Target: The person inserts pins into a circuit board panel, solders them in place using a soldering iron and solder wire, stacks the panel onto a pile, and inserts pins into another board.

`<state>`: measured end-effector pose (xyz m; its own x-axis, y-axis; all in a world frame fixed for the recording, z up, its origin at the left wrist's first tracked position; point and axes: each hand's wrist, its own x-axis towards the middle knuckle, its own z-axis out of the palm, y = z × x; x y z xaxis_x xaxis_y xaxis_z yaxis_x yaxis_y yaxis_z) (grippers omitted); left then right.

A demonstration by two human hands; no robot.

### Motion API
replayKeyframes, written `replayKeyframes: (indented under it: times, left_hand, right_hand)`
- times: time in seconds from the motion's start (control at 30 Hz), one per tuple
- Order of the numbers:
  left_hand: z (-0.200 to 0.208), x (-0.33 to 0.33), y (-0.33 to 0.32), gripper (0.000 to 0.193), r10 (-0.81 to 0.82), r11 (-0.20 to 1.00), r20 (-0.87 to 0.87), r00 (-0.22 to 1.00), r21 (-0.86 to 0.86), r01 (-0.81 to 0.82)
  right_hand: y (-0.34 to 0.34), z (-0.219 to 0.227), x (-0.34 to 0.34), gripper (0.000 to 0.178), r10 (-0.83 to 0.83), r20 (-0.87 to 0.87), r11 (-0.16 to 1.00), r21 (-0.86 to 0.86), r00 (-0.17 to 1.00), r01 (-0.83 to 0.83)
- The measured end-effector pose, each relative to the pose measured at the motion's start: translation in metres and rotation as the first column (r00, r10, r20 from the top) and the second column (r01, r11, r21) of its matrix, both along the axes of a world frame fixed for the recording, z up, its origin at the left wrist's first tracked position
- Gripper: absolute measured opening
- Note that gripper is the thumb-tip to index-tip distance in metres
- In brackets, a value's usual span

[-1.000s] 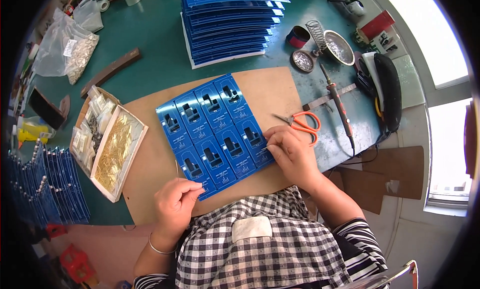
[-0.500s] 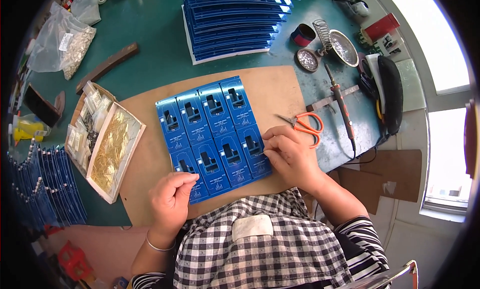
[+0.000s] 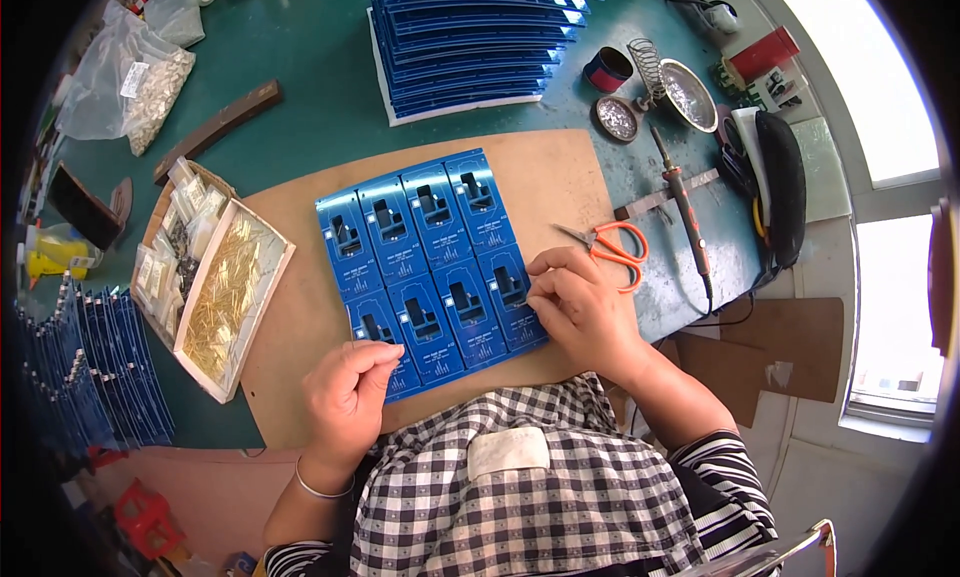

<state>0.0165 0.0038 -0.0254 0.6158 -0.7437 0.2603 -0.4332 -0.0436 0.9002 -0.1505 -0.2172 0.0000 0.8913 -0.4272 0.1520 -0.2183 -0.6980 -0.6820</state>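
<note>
A blue circuit board panel (image 3: 437, 267) of several joined boards with dark cut-outs lies at a slant in front of me. My left hand (image 3: 348, 389) is over its near left corner, thumb and forefinger pinched together. At the panel's right edge, the fingers of my right hand (image 3: 588, 312) are closed too, their tips just over the board. Anything between the fingertips of either hand is too small to make out. Orange-handled scissors (image 3: 615, 252) lie just beyond my right hand.
A brown board (image 3: 290, 397) lies under the panel. A box of gold pins (image 3: 225, 307) stands left, above upright blue boards (image 3: 95, 367). More boards are stacked (image 3: 470, 57) at the back. A soldering iron (image 3: 685, 212) and metal dish (image 3: 688, 95) are right.
The whole view has shifted slightly. Both hands keep the same pinched pose at the panel, and nothing else has visibly moved.
</note>
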Motion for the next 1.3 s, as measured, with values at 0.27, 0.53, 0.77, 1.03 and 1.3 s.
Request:
replayKeyframes:
  times: [0.27,0.53,0.77,1.03,1.3]
  left_hand:
    - [-0.001,0.0,0.0,0.01,-0.003,1.0,0.006,1.0,-0.015,0.003]
    - [-0.001,0.0,0.0,0.01,-0.01,1.0,0.016,1.0,-0.022,0.011]
    - [-0.001,0.0,0.0,0.01,-0.005,1.0,0.025,1.0,-0.017,0.006]
    - [-0.001,0.0,-0.001,0.01,-0.011,1.0,0.029,1.0,-0.023,0.011]
    - [-0.001,0.0,-0.001,0.011,-0.005,1.0,0.019,1.0,-0.018,0.006]
  right_hand:
    - [0.003,0.002,0.0,0.009,-0.023,-0.009,1.0,0.003,1.0,0.023]
    - [0.002,0.0,0.001,0.011,0.002,0.02,0.997,-0.082,1.0,0.0]
    - [0.0,0.004,0.006,0.009,0.089,-0.009,0.986,-0.144,0.996,-0.089]
    - [-0.01,0.015,0.012,0.012,0.217,-0.178,0.939,-0.23,0.96,-0.255]
    - [-0.015,0.017,0.014,0.015,0.292,-0.227,0.919,-0.204,0.929,-0.338]
